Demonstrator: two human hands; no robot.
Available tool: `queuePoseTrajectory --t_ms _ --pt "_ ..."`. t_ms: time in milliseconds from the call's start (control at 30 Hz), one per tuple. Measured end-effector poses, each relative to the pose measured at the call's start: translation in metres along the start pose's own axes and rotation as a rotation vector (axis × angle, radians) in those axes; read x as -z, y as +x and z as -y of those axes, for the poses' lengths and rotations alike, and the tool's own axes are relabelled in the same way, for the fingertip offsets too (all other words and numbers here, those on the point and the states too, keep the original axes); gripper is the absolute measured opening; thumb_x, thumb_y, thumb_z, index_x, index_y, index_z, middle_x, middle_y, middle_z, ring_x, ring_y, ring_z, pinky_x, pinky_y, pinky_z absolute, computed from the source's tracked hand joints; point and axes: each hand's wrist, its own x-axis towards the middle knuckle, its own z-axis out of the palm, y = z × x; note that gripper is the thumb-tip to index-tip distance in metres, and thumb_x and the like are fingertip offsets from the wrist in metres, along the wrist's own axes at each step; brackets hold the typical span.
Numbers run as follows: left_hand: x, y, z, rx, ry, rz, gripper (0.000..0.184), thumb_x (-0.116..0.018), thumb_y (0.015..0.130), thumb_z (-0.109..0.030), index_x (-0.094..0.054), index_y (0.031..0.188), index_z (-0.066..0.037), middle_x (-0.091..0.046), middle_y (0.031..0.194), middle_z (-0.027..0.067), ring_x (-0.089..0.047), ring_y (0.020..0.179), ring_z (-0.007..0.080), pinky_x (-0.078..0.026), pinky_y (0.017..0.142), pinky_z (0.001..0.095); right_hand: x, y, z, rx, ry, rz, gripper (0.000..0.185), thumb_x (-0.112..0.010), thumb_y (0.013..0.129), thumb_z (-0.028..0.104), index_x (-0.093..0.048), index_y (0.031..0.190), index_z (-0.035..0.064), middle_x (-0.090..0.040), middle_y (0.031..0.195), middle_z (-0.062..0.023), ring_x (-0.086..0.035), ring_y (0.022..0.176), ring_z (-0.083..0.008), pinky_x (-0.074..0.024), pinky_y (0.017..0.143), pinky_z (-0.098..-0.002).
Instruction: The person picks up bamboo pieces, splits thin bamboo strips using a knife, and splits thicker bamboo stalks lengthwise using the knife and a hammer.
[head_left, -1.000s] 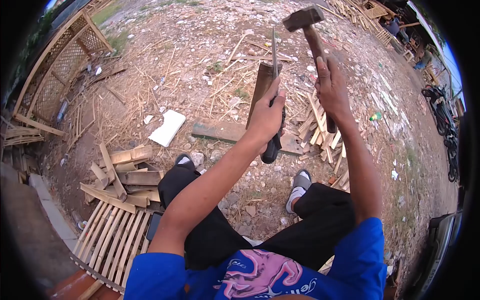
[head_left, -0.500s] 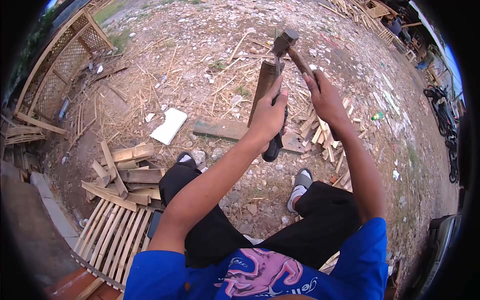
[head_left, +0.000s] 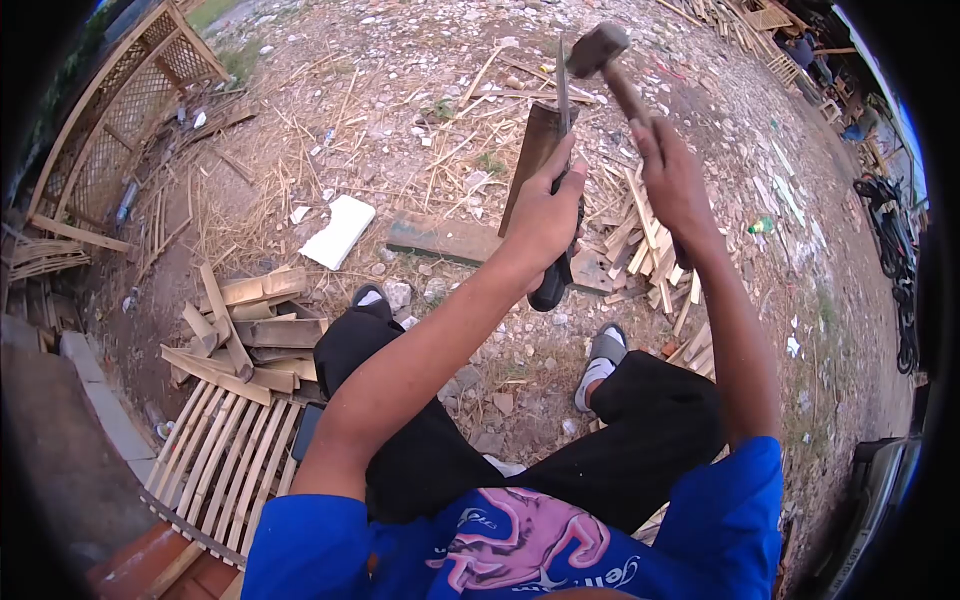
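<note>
My left hand (head_left: 548, 228) is closed round a knife with a black handle (head_left: 550, 288), its narrow blade (head_left: 563, 85) pointing up and away from me. A split bamboo piece (head_left: 530, 160) stands upright just left of the blade; whether my fingers also hold it is hidden. My right hand (head_left: 672, 180) grips the wooden handle of a hammer (head_left: 600, 50). The hammer's dark, blurred head is to the right of the blade's upper part, with a small gap between them.
Split bamboo pieces (head_left: 255, 330) lie piled at left by a slatted bamboo bench (head_left: 225, 465). Past my feet is a wooden plank (head_left: 440, 238), with a white foam block (head_left: 338, 232) to its left. A pile of bamboo strips (head_left: 645, 250) lies on the right.
The hammer has lifted up and to the right, away from the blade, along with my right hand. My left hand, the knife and the bamboo have shifted slightly up.
</note>
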Motion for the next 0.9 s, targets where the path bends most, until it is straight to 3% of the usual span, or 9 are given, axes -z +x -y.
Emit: queuePoseTrajectory --t_ms 33,67,467,533,667,733,800,833,900 --pt "0.0 -0.004 0.004 0.017 -0.026 -0.02 0.05 -0.048 0.104 -0.031 -0.036 0.152 -0.024 -0.044 0.073 -0.0015 -0.046 0.054 0.0088 -0.044 0.047 0.0279 -0.02 -0.008 -0.02 0.008 -0.041 0.067 0.038 -0.042 0.103 0.042 -0.049 0.108 0.0048 -0.063 0.083 -0.0263 -0.062 0.077 -0.046 -0.0433 0.068 -0.0535" --pt "0.002 -0.004 0.004 0.026 -0.045 -0.034 0.05 -0.048 0.104 -0.031 -0.036 0.152 -0.024 -0.044 0.073 -0.0015 -0.046 0.054 0.0088 -0.044 0.047 0.028 -0.015 -0.01 -0.017 -0.03 -0.041 0.109 0.037 -0.042 0.103 0.041 -0.049 0.108 0.0046 -0.062 0.082 -0.0261 -0.061 0.079 -0.0475 -0.0435 0.069 -0.052" --pt "-0.005 0.001 0.0 0.022 0.0 0.009 0.049 -0.046 0.104 -0.031 -0.036 0.152 -0.025 -0.045 0.074 -0.0016 -0.046 0.055 0.0087 -0.045 0.046 0.0281 0.004 -0.007 0.004 -0.049 0.067 -0.014 0.042 -0.046 0.103 0.041 -0.053 0.116 0.0024 -0.062 0.079 -0.026 -0.062 0.074 -0.0445 -0.0444 0.069 -0.05" --pt "-0.007 -0.002 -0.002 0.025 0.001 0.0 0.049 -0.046 0.104 -0.03 -0.036 0.152 -0.025 -0.044 0.074 -0.0017 -0.046 0.055 0.0088 -0.045 0.046 0.0283 -0.009 -0.01 -0.008 0.011 -0.068 0.027 0.04 -0.046 0.102 0.04 -0.052 0.116 0.0023 -0.063 0.087 -0.0273 -0.063 0.084 -0.0449 -0.0462 0.074 -0.0488" --pt "-0.004 -0.003 -0.008 0.057 -0.045 -0.009 0.049 -0.047 0.104 -0.029 -0.036 0.152 -0.024 -0.044 0.074 -0.0016 -0.046 0.055 0.0085 -0.045 0.046 0.0286 0.017 0.0 0.007 -0.124 0.012 0.07 0.048 -0.047 0.101 0.046 -0.054 0.121 0.0021 -0.064 0.088 -0.0261 -0.065 0.085 -0.0391 -0.0474 0.076 -0.0466" --pt "-0.005 -0.004 -0.01 0.066 -0.051 -0.004 0.049 -0.047 0.104 -0.028 -0.037 0.152 -0.023 -0.044 0.073 -0.0016 -0.046 0.054 0.0085 -0.045 0.046 0.0287 0.041 0.018 0.015 0.003 -0.003 -0.068 0.054 -0.046 0.101 0.05 -0.055 0.122 0.0013 -0.064 0.08 -0.0212 -0.065 0.076 -0.0331 -0.0476 0.071 -0.0449" --pt "-0.006 -0.003 -0.007 0.066 -0.05 0.004 0.049 -0.047 0.104 -0.028 -0.037 0.152 -0.023 -0.044 0.072 -0.0017 -0.046 0.054 0.0085 -0.045 0.046 0.0286 0.073 0.027 0.039 0.055 0.266 -0.153 0.052 -0.047 0.1 0.052 -0.057 0.116 0.0032 -0.053 0.067 -0.002 -0.052 0.055 -0.0116 -0.0424 0.05 -0.0297" --pt "-0.006 -0.002 -0.007 0.063 -0.05 0.007 0.049 -0.048 0.104 -0.028 -0.037 0.152 -0.023 -0.044 0.072 -0.0018 -0.046 0.054 0.0085 -0.045 0.046 0.0286 0.084 0.031 0.05 0.113 0.393 -0.203 0.05 -0.049 0.1 0.053 -0.056 0.106 0.0033 -0.048 0.065 0.0025 -0.045 0.05 -0.0059 -0.0373 0.045 -0.0237" --pt "-0.007 -0.003 -0.008 0.065 -0.038 0.013 0.049 -0.048 0.104 -0.028 -0.036 0.152 -0.023 -0.043 0.071 -0.002 -0.046 0.054 0.0086 -0.045 0.047 0.0283 0.086 0.039 0.051 0.207 0.552 -0.324 0.037 -0.049 0.102 0.045 -0.054 0.108 0.0087 -0.044 0.062 0.0041 -0.041 0.046 -0.001 -0.0321 0.04 -0.0163"
